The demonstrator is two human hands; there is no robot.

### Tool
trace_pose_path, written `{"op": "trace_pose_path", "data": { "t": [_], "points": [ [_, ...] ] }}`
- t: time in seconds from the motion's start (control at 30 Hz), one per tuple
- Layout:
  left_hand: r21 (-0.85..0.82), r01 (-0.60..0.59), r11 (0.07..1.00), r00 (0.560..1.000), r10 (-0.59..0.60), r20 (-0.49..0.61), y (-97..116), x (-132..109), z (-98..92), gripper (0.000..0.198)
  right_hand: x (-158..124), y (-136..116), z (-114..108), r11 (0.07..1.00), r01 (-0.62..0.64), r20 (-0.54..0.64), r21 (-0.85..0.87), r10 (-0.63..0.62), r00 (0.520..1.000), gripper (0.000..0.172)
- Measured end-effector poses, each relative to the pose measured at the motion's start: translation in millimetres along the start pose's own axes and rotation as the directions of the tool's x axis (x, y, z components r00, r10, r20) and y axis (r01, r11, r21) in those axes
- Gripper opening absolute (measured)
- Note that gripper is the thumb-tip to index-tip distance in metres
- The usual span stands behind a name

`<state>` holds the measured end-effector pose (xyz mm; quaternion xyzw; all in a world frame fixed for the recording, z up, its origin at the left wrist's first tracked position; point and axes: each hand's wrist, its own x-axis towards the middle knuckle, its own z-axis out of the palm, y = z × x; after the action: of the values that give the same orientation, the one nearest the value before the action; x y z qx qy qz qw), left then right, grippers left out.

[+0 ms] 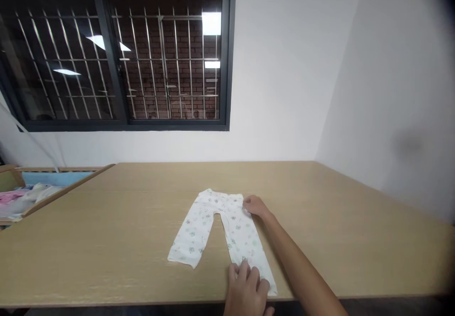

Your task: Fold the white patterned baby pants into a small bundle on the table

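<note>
A small pair of white baby trousers (245,233) with a pale green and grey print lies spread on the wooden table, waistband at the far side and legs toward me. At the waistband's right corner, my right hand (256,206) is closed, its fingertips pinching the cloth. My left hand (247,290) rests over the lower part of the right-hand leg near the table's front edge. Its fingers are bent and a little apart, with the thumb off to the side. The left-hand leg lies flat and untouched.
The light wooden table (106,240) stretches to a white wall (284,69) at the back and right. A dark-framed window (170,69) with metal bars is above its left part. Left of the table stands a wooden-railed crib-like box (67,195) holding pink and white cloth.
</note>
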<state>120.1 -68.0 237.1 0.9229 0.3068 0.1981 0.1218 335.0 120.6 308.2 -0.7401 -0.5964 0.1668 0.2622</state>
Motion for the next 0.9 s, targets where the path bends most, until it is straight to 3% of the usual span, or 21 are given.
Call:
{"op": "trace_pose_path", "data": {
  "t": [0.1,0.2,0.33,0.47,0.57,0.7,0.83,0.9],
  "points": [
    [-0.044,-0.091,0.995,0.987,0.084,-0.137,4,-6,-6.0,0.011,0,7,-3,0.998,-0.056,0.026,0.005,0.056,0.998,0.025],
    [-0.162,-0.129,0.978,0.971,0.091,-0.221,8,-9,-23.6,0.007,2,9,1,0.995,-0.092,-0.01,0.031,0.092,0.996,0.031],
    [-0.29,-0.094,0.952,0.96,0.01,-0.279,12,-10,-48.4,0.011,3,7,8,0.986,-0.119,-0.049,0.12,0.125,0.991,0.022],
    [-0.468,0.001,0.883,0.924,-0.18,-0.336,3,-9,-67.8,0.003,4,0,9,0.957,-0.093,-0.084,0.274,0.12,0.989,0.024],
    [-0.683,0.043,0.729,0.872,-0.361,-0.33,-16,-5,-86.4,0.016,10,-16,9,0.929,-0.086,-0.116,0.36,0.136,0.984,0.018],
    [-0.872,-0.044,0.488,0.749,-0.561,-0.352,-56,-7,-117.8,0.037,29,-57,7,0.912,-0.077,-0.15,0.404,0.149,0.977,0.018],
    [-0.978,-0.192,0.078,0.625,-0.759,-0.183,-95,-25,-140.0,0.056,58,-111,14,0.912,-0.046,-0.159,0.408,0.121,0.98,0.018],
    [-0.965,-0.26,-0.046,0.569,-0.815,-0.114,-109,-41,-141.5,0.061,72,-138,23,0.913,-0.042,-0.137,0.405,0.106,0.985,0.018]
  ]
}}
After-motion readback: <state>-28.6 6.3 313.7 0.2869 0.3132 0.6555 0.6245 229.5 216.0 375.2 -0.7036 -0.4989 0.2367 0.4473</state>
